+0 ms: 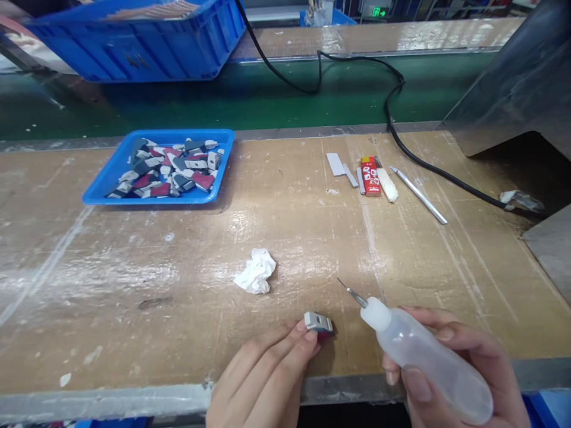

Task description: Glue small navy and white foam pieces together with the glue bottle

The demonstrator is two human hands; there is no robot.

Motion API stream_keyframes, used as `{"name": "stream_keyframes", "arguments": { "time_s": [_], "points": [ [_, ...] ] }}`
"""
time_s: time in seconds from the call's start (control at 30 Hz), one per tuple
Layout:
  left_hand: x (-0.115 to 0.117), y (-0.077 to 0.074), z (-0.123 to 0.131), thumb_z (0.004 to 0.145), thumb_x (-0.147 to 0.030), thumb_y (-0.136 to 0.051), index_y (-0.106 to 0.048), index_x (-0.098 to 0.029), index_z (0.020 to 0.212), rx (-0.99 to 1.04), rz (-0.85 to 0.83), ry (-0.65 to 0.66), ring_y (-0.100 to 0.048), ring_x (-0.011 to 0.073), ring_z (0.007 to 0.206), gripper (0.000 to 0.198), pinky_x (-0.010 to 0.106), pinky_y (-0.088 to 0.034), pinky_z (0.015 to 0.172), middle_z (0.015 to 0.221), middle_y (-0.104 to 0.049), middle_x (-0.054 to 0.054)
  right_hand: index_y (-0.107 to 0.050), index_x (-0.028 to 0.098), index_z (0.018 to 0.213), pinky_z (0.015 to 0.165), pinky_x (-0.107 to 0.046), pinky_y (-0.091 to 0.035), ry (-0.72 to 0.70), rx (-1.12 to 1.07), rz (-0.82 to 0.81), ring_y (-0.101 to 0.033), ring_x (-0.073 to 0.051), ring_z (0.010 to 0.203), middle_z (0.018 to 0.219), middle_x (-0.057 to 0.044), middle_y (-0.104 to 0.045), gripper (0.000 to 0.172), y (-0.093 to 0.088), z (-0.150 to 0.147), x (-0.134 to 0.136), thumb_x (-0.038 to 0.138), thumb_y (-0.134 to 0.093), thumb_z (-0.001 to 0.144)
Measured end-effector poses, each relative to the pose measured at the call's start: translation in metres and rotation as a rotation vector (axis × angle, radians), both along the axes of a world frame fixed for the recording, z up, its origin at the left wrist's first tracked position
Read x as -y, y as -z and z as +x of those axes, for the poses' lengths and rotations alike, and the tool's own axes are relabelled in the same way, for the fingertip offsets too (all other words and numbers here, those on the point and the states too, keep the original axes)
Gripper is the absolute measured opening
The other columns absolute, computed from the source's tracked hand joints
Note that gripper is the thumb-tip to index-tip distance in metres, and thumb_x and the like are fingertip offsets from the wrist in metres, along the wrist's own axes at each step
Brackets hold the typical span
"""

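Near the front edge of the table, my left hand (272, 371) pinches a small grey, white and dark red molded piece (319, 323) between its fingertips, close above the tabletop. My right hand (464, 362) is wrapped round a translucent white squeeze bottle (432, 356) with a thin metal needle tip. The bottle is tilted, its needle pointing up and left, apart from the small piece. A crumpled white tissue (257, 271) lies just beyond my left hand. Farther off, a shallow blue tray (156, 201) holds many similar small pieces (172, 166).
At the right lie a metal craft knife (419, 195), a red box (370, 176), a white-wrapped tool (386, 183) and a grey-white block (335, 164). A black cable (428, 169) runs toward a metal housing (504, 77). A large blue crate (147, 50) stands behind a green strip (276, 107).
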State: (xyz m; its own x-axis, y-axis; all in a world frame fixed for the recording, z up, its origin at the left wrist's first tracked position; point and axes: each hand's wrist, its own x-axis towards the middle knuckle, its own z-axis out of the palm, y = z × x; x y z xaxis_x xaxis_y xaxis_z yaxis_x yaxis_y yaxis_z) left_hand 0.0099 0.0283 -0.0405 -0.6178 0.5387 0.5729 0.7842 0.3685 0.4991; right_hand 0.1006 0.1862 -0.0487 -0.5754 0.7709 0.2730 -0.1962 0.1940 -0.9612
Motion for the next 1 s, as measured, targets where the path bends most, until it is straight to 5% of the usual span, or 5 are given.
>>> {"name": "stream_keyframes", "arguments": {
  "time_s": [0.2,0.3,0.43,0.87,1.0],
  "points": [
    [0.005,0.003,0.004,0.093,0.002,-0.053,-0.075,-0.009,0.102,-0.076,-0.005,0.020,-0.069,0.0198,0.103,0.026,0.029,-0.059,0.080,0.096,-0.078,0.007,-0.065,0.022,0.100,0.074,-0.029,-0.064,0.047,0.002,0.035,-0.070,-0.021,0.088,0.096,-0.006,-0.072,0.041,0.001,0.005,-0.017,0.011,-0.084,0.066],
    [0.003,0.003,0.006,0.084,0.007,-0.063,-0.075,-0.011,0.102,-0.017,-0.002,0.014,-0.070,0.0210,0.100,0.029,0.032,-0.059,0.080,0.096,-0.078,0.006,-0.067,0.022,0.099,0.071,-0.033,-0.064,-0.019,0.027,-0.074,-0.071,-0.024,0.087,0.094,-0.007,-0.071,0.035,0.001,0.004,-0.024,0.023,-0.084,0.069],
    [0.003,0.004,0.007,0.077,0.012,-0.067,-0.075,-0.013,0.099,-0.002,0.041,0.008,-0.070,0.0208,0.095,0.034,0.033,-0.059,0.079,0.095,-0.078,0.005,-0.069,0.019,0.091,0.053,-0.030,-0.059,0.090,-0.102,-0.164,-0.066,-0.021,0.070,0.077,-0.007,-0.063,0.024,-0.005,-0.006,-0.019,0.036,-0.077,0.076],
    [-0.004,0.003,0.008,0.084,0.005,-0.062,-0.074,-0.016,0.095,0.005,0.067,-0.030,-0.072,0.0211,0.091,0.027,0.034,-0.061,0.080,0.092,-0.078,0.004,-0.060,0.022,0.088,0.049,-0.030,-0.048,0.052,-0.097,0.155,-0.057,-0.018,0.063,0.070,0.000,-0.056,0.017,-0.009,-0.015,-0.002,0.032,-0.072,0.080],
    [0.006,0.005,0.002,0.076,0.013,-0.063,-0.073,-0.008,0.103,-0.065,-0.005,0.148,-0.069,0.0213,0.099,0.036,0.033,-0.059,0.088,0.102,-0.075,0.008,-0.060,0.021,0.089,0.051,-0.029,-0.048,0.055,-0.067,0.150,-0.060,-0.016,0.063,0.072,0.000,-0.060,0.022,-0.013,-0.018,0.003,0.029,-0.075,0.076]
  ]
}}
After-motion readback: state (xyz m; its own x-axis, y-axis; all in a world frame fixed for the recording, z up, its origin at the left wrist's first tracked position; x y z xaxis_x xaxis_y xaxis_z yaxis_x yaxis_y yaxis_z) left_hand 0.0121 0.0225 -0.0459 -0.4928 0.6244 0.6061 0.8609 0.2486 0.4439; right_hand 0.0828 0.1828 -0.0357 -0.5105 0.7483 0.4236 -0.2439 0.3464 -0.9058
